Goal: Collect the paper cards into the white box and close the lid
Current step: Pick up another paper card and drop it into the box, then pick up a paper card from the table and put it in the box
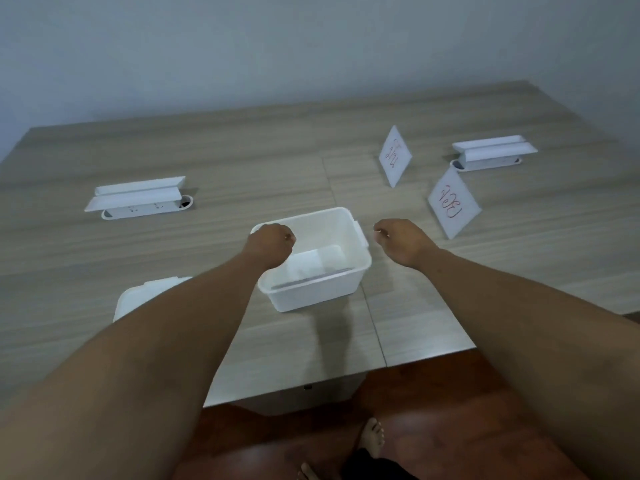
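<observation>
Far left on the wooden table (242,161): a white flip-up socket unit (138,199) is seen with its cover raised, well apart from everything else.

Near left: the lid (138,299) is laid flat on the table, just left of the white box, and is partly hidden by the left forearm.

Centre: the left hand (272,242) is held over the left rim of the white box (311,289). Fingers are curled under into a loose fist; whether anything is gripped cannot be told, since the palm side is hidden. The box is open, set near the front table edge. White paper cards (318,261) are seen lying flat on its floor; the count cannot be told, as white blends into white.

Right of the box: the right hand (401,240) is held above the table, just beside the box's right handle and not touching it. Fingers are curled in, fingertips drawn together; nothing is visibly held.

Further right: two cards are left on the table, both with red handwriting. The nearer card (453,204) is placed just beyond the right hand; the farther card (394,155) is set behind it, closer to the table's middle. The two are apart from each other.

Far right: a second socket unit (491,152) is seen, cover also raised.

Bottom: bare feet (372,438) are seen on a reddish floor (450,427).
</observation>
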`<control>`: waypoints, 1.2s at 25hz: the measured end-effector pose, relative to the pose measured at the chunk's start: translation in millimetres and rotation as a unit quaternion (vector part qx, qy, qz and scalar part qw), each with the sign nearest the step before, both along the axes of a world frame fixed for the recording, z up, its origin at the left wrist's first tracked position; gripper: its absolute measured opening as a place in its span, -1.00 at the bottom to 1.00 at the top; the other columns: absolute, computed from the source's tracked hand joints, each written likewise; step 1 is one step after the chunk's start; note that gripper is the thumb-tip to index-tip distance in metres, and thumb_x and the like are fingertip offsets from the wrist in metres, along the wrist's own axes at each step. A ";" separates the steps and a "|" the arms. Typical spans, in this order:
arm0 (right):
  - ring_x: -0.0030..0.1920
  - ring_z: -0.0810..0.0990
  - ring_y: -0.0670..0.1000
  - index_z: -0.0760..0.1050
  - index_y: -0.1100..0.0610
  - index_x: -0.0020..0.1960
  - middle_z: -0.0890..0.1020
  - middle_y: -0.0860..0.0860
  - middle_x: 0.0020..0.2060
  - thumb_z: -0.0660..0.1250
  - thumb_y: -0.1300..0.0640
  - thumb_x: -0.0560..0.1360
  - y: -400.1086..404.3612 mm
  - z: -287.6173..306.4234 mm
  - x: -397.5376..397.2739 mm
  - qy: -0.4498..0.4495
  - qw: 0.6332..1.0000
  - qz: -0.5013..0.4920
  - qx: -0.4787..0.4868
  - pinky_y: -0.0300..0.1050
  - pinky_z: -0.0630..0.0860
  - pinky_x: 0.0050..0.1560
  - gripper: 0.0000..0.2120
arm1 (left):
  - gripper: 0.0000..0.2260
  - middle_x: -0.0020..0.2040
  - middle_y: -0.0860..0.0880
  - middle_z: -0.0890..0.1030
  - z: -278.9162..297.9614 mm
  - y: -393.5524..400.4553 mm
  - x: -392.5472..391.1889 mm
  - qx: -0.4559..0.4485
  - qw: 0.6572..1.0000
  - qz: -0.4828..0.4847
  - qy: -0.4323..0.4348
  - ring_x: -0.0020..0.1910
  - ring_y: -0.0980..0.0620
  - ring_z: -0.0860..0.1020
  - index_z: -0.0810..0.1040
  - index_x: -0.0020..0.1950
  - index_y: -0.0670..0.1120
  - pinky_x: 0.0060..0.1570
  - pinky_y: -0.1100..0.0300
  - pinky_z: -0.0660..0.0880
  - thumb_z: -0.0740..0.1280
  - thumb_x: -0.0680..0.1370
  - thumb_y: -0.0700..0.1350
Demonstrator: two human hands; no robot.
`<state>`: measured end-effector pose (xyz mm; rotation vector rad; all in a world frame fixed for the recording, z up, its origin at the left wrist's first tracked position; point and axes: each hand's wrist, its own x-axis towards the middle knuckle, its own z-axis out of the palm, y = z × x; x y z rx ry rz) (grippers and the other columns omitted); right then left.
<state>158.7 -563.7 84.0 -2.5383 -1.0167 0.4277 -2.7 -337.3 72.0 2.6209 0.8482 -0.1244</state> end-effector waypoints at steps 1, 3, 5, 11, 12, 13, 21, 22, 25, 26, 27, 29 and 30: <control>0.21 0.55 0.14 0.52 0.16 0.25 0.61 0.10 0.20 0.17 0.09 0.59 -10.4 10.9 12.2 -0.009 1.000 -0.020 -0.004 0.03 0.49 0.23 -0.69 | -0.74 0.11 -0.10 0.67 8.9 1.4 14.5 -0.010 1.000 -0.009 -0.014 0.12 -0.15 0.58 0.63 0.08 -0.08 0.12 0.07 0.47 0.17 0.60 -0.03; 0.25 0.53 0.13 0.47 0.14 0.32 0.59 0.10 0.25 0.18 0.06 0.59 -33.5 29.8 40.0 -0.032 0.997 -0.065 -0.003 0.04 0.46 0.27 -0.65 | -0.75 0.18 -0.12 0.65 29.2 -0.8 50.7 -0.023 0.998 -0.034 -0.038 0.17 -0.14 0.57 0.63 0.13 -0.10 0.17 0.07 0.48 0.20 0.60 -0.07; 0.24 0.54 0.13 0.47 0.14 0.32 0.62 0.10 0.21 0.20 0.05 0.58 -56.0 42.9 67.4 -0.054 0.993 -0.108 0.009 0.05 0.47 0.27 -0.65 | -0.75 0.23 -0.11 0.63 47.2 -8.5 90.7 -0.022 0.996 -0.063 -0.055 0.24 -0.13 0.54 0.63 0.18 -0.10 0.25 0.08 0.45 0.22 0.60 -0.11; 0.25 0.53 0.14 0.43 0.14 0.34 0.56 0.12 0.27 0.21 0.14 0.53 -109.0 50.6 147.1 -0.043 0.974 -0.220 0.008 0.05 0.51 0.23 -0.61 | -0.74 0.30 -0.12 0.59 71.9 -63.1 227.6 -0.012 0.983 -0.171 -0.060 0.24 -0.11 0.55 0.60 0.24 -0.07 0.22 0.08 0.47 0.23 0.60 -0.10; 0.25 0.53 0.15 0.43 0.15 0.34 0.57 0.13 0.27 0.21 0.15 0.52 -113.2 46.5 165.5 -0.039 0.972 -0.230 0.005 0.05 0.52 0.22 -0.60 | -0.73 0.34 -0.13 0.56 69.9 -72.2 254.5 -0.008 0.981 -0.188 -0.054 0.28 -0.13 0.52 0.59 0.26 -0.07 0.25 0.05 0.48 0.23 0.60 -0.10; 0.24 0.54 0.15 0.43 0.18 0.34 0.57 0.15 0.26 0.21 0.16 0.52 -115.4 41.4 181.3 -0.036 0.971 -0.236 0.002 0.04 0.52 0.22 -0.60 | -0.72 0.38 -0.13 0.52 65.6 -79.5 278.6 -0.006 0.979 -0.201 -0.043 0.34 -0.14 0.48 0.58 0.27 -0.06 0.27 0.02 0.47 0.23 0.60 -0.11; 0.21 0.56 0.16 0.43 0.25 0.29 0.57 0.18 0.22 0.39 -0.08 0.46 -119.8 -38.7 271.5 0.088 0.967 -0.229 -0.072 0.02 0.54 0.17 -0.45 | -0.42 0.54 -0.10 0.26 -3.1 -128.1 438.3 -0.013 0.954 -0.295 0.053 0.48 -0.12 0.29 0.23 0.53 0.00 0.45 -0.05 0.28 0.37 0.55 -0.13; 0.17 0.59 0.16 0.45 0.26 0.26 0.60 0.17 0.18 0.40 -0.07 0.45 -118.8 -47.5 278.3 0.102 0.966 -0.230 -0.064 -0.01 0.56 0.11 -0.48 | -0.39 0.57 -0.09 0.18 -11.7 -134.8 452.7 0.012 0.947 -0.315 0.059 0.51 -0.13 0.24 0.19 0.54 0.02 0.46 -0.07 0.26 0.37 0.54 -0.16; -0.04 0.64 0.17 0.54 0.24 -0.06 0.64 0.17 -0.11 0.35 0.09 0.48 -113.5 -68.2 289.5 0.106 0.964 -0.240 -0.039 -0.14 0.57 -0.21 -0.80 | -0.44 0.61 -0.07 0.06 -36.3 -145.7 484.8 0.043 0.936 -0.340 0.076 0.55 -0.14 0.14 0.24 0.52 0.04 0.46 -0.10 0.23 0.32 0.56 -0.21; -0.15 0.62 0.16 0.48 0.22 -0.24 0.59 0.13 -0.26 0.29 0.17 0.49 -113.0 -74.1 294.7 0.097 0.963 -0.248 -0.037 -0.21 0.46 -0.39 -0.83 | -0.49 0.60 -0.07 0.08 -43.7 -148.4 495.2 0.038 0.937 -0.338 0.084 0.54 -0.14 0.16 0.30 0.49 0.03 0.44 -0.10 0.24 0.32 0.56 -0.21; -0.23 0.57 0.14 0.39 0.19 -0.35 0.52 0.08 -0.35 0.25 0.22 0.50 -113.3 -77.7 297.7 0.085 0.963 -0.255 -0.034 -0.26 0.32 -0.48 -0.76 | -0.55 0.57 -0.08 0.16 -48.3 -150.6 502.8 0.035 0.938 -0.334 0.087 0.51 -0.15 0.22 0.38 0.44 0.01 0.41 -0.09 0.29 0.33 0.56 -0.19; -0.25 0.55 0.15 0.41 0.22 -0.33 0.52 0.08 -0.35 0.23 0.25 0.52 -116.6 -74.1 300.5 0.070 0.960 -0.270 -0.018 -0.28 0.32 -0.43 -0.76 | -0.69 0.39 -0.11 0.40 -50.2 -151.5 508.7 0.028 0.942 -0.326 0.080 0.36 -0.15 0.41 0.54 0.28 -0.04 0.29 -0.05 0.42 0.37 0.53 -0.13; -0.20 0.59 0.17 0.49 0.26 -0.24 0.59 0.14 -0.27 0.23 0.24 0.52 -120.2 -69.1 303.0 0.060 0.960 -0.275 -0.008 -0.25 0.39 -0.34 -0.81 | -0.74 0.28 -0.11 0.49 -48.0 -151.2 509.0 0.016 0.945 -0.319 0.068 0.27 -0.14 0.48 0.58 0.20 -0.06 0.21 -0.01 0.46 0.39 0.52 -0.11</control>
